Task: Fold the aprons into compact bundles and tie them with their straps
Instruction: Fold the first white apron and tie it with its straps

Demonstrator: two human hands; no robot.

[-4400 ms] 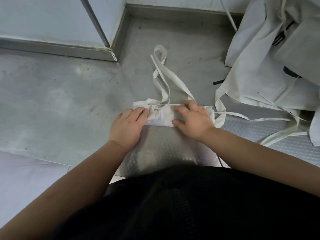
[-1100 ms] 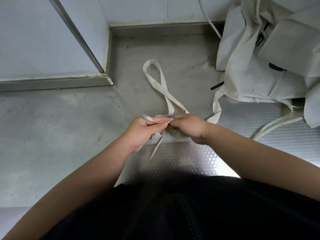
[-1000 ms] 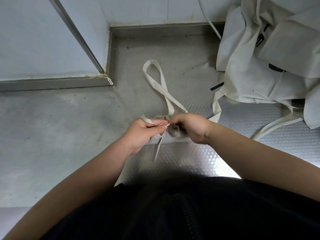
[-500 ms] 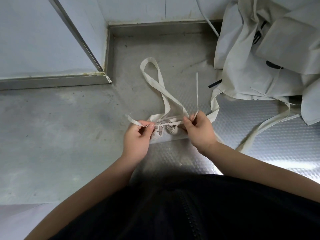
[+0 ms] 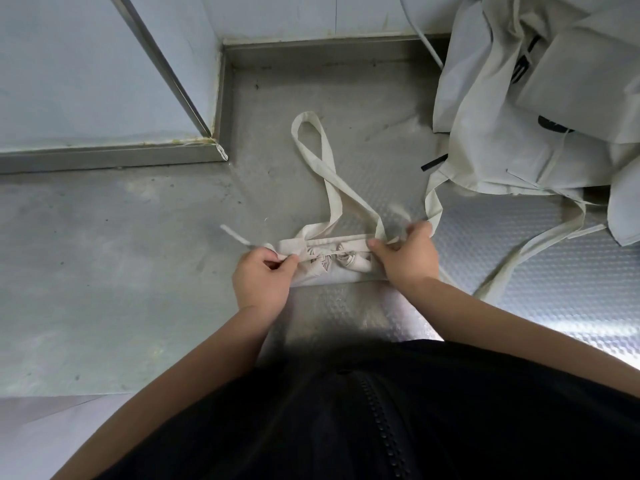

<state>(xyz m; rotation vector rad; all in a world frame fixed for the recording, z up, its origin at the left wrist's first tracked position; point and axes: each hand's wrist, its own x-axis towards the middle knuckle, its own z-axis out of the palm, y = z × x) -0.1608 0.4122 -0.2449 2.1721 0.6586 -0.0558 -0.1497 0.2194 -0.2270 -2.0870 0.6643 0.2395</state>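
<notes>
The folded apron [image 5: 332, 271] is lying on the steel desk [image 5: 104, 254] just in front of the person, between the two hands. The left hand [image 5: 261, 278] is pinching one thin strap end [image 5: 235, 234] at the bundle's left edge. The right hand [image 5: 405, 258] is pinching the other strap end [image 5: 393, 241] at the right edge. The fingers [image 5: 285, 261] of both hands are curling tightly round the tape. The two straps are meeting at a knot [image 5: 327, 255] over the middle of the bundle, where the cloth is puckering. The wide neck loop [image 5: 313, 150] is trailing away across the desk. A heap of loose aprons [image 5: 502, 116] is sitting to the right, with one of its straps running close by the right hand.

The cloth is looking soft, light and limp, so the folds are probably relying on the knot alone to stay shut. The flat tape is likely to slip through a loose pinch, so taking hold close to the knot and pulling level and outward seems wisest. Being so light, the bundle may skid or lift on the smooth metal if one side is pulling harder. The neighbouring strap could get caught up in the tie.
</notes>
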